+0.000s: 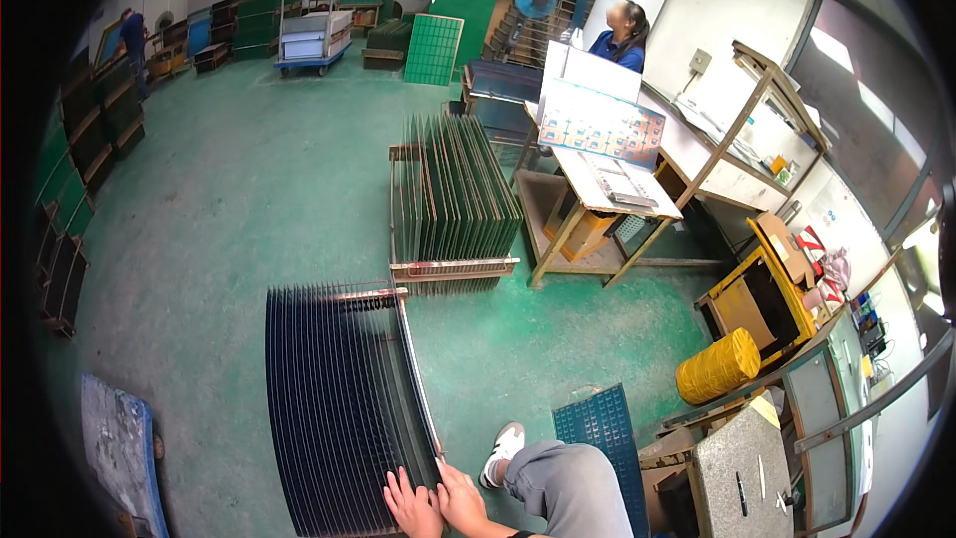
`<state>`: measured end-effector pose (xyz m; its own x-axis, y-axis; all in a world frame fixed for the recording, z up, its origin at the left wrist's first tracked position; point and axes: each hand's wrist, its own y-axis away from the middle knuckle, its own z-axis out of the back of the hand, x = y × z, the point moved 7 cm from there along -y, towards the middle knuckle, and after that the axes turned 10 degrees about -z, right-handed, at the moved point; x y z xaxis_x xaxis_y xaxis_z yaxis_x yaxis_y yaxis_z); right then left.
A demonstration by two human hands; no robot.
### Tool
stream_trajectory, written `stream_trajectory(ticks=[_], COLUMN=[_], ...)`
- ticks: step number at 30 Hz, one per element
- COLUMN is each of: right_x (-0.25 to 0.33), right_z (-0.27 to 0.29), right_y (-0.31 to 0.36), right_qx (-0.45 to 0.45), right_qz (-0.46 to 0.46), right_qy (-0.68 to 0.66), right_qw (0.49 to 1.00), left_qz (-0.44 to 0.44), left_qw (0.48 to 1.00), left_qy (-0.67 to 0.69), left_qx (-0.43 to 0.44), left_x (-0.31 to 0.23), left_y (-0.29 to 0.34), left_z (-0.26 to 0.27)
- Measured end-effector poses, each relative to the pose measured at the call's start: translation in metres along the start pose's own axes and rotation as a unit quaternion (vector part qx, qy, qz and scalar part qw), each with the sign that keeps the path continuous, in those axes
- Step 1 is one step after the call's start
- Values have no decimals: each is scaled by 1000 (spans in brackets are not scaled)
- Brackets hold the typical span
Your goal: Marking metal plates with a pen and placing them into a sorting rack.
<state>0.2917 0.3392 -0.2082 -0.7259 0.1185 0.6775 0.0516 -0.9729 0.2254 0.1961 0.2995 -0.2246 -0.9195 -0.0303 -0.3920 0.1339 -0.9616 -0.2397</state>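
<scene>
A slotted floor rack stands in front of me, packed with thin dark upright panels in close rows. My left hand lies on the near right part of these panels, fingers spread and apart. Beside it, my right hand is closed around the rack's right-hand metal rail, though part of its grip is hidden. Just beyond, a second rack touches or nearly touches the first. Green upright boards fill it, spaced wider than the dark ones.
My leg and a blue grid mat are right of the rack. A worktable with a patterned panel stands farther right, a person behind it. A yellow roll lies nearby. At left is a blue-edged board.
</scene>
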Motion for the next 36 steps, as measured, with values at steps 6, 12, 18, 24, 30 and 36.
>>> stream_trajectory(ticks=[6,12,18,24,30,36], right_x=[-19,-31,-43,-49,-48,-47], right_z=[-20,-3,53,89,112,137], right_y=[0,5,5,31,52,47], right_qx=[13,111,81,92,98,136], right_qz=[9,29,95,94,115,24], right_qy=[112,87,21,7,8,-266], right_qw=[994,990,992,991,989,954], left_qz=[-3,3,23,54,16,146], left_qw=[1000,999,1000,990,969,837], left_qy=[-3,-24,3,124,246,523], left_qx=[2,40,13,36,-31,-73], left_x=[-2,-8,5,16,-37,-15], left_y=[-1,-7,-3,3,-23,40], left_z=[0,6,-19,0,204,319])
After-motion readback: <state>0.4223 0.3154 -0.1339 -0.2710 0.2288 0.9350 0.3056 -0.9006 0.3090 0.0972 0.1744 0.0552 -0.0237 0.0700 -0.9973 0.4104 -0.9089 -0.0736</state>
